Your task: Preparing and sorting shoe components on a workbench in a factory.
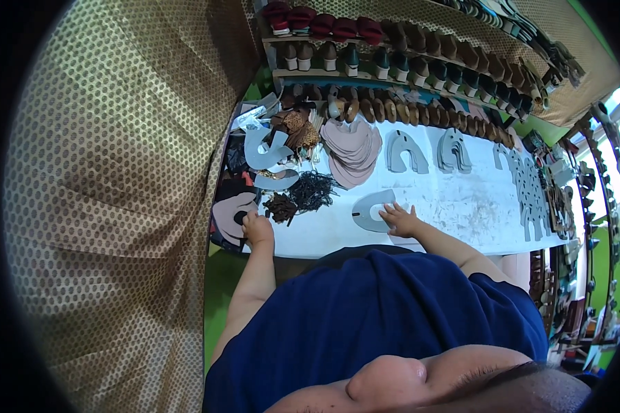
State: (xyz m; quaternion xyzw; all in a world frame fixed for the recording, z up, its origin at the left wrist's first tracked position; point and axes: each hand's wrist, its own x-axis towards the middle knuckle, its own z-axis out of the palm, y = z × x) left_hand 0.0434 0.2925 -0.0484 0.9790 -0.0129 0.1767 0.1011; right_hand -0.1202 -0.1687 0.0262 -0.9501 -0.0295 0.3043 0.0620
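Gray arch [364, 216] near tabletop edge [303, 250]

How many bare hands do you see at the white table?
2: the left hand at the pinkish pieces, and the right hand, fingers spread, at a grey curved piece.

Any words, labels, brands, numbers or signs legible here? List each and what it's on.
None readable.
Flat grey U-shaped piece at the right hand: short dark mark, no legible characters.
White tabletop: dark smudges, no legible words.
Blue-and-white packet, far left: any print too small and blurred.
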